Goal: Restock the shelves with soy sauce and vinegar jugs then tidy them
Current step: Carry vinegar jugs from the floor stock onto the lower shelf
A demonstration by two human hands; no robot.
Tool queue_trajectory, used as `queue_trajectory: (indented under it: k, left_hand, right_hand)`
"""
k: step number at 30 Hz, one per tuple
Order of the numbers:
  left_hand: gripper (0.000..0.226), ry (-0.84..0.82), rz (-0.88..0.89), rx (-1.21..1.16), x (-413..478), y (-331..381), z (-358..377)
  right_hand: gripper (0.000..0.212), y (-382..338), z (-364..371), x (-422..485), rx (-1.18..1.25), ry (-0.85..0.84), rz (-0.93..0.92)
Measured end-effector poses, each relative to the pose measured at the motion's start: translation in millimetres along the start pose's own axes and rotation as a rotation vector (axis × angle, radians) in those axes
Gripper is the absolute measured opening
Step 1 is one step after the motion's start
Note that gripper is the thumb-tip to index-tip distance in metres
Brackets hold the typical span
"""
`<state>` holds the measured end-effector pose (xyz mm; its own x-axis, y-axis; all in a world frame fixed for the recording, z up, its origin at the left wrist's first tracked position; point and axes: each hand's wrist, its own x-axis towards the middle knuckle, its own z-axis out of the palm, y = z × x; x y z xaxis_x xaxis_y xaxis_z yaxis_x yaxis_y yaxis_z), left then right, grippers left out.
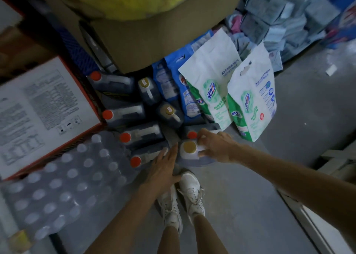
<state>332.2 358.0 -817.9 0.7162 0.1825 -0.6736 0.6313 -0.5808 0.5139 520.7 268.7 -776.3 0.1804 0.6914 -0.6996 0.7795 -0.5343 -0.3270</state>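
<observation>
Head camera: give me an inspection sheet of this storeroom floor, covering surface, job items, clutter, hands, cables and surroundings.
Surface: grey concrete floor.
Job's things: dark orange-capped jugs and yellow-capped jugs, clustered on the floor.
Clutter: detergent bags behind the jugs; shrink-wrapped bottle pack beside them.
Hands: right hand grips the nearest yellow-capped jug by its handle; left hand open beside it.
Cables: nothing seen.
Surroundings: cardboard box, red-edged carton; no shelves in view.

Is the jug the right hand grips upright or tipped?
Upright: the jug shows its gold cap facing up; the right hand curls round its handle.
</observation>
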Motion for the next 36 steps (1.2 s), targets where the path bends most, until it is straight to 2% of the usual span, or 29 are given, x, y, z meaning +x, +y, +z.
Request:
queue_trajectory:
  k: [5, 9, 12, 16, 20, 26, 30, 31, 34, 36]
  left_hand:
    - [0.109, 0.16, 0.036, -0.072, -15, 15, -56]
    - [0.091, 0.309, 0.102, -0.317, -39, 28, -99]
    - [0.088, 0.392, 0.165, -0.421, -62, 42, -133]
    - [0.093, 0.42, 0.209, -0.49, -89, 59, -172]
    - [0.081, 0.469, 0.255, -0.605, -129, 75, -209]
    - [0.084, 0.466, 0.299, -0.706, -198, 102, -270]
    - [0.083, 0.622, 0.292, -0.755, -249, 124, -311]
    - [0.08, 0.667, 0.301, -0.757, -263, 131, -321]
    - [0.071, 0.769, 0.382, -0.777, -306, 151, -354]
    - [0.075, 0.843, 0.448, -0.824, -334, 167, -376]
  right_hand:
    - [0.04, -27, -44, -38, 0.095, 0.134, -0.131]
    - [0.03, -52, -84, -66, 0.24, 0.283, -0.342]
    - [0.013, -72, -118, -79, 0.385, 0.385, -0.36]
    - [0.02, -93, -161, -101, 0.535, 0.43, -0.335]
    - [0.014, -120, -199, -127, 0.728, 0.496, -0.327]
    - [0.012, -174, -268, -174, 0.813, 0.57, -0.432]
    - [0.037, -216, -309, -208, 0.906, 0.684, -0.523]
    - [0.037, -226, -319, -217, 0.919, 0.701, -0.554]
    - [0.016, -260, -354, -250, 0.94, 0.751, -0.627]
    - [0.013, -282, -379, -274, 1.003, 0.785, -0.685]
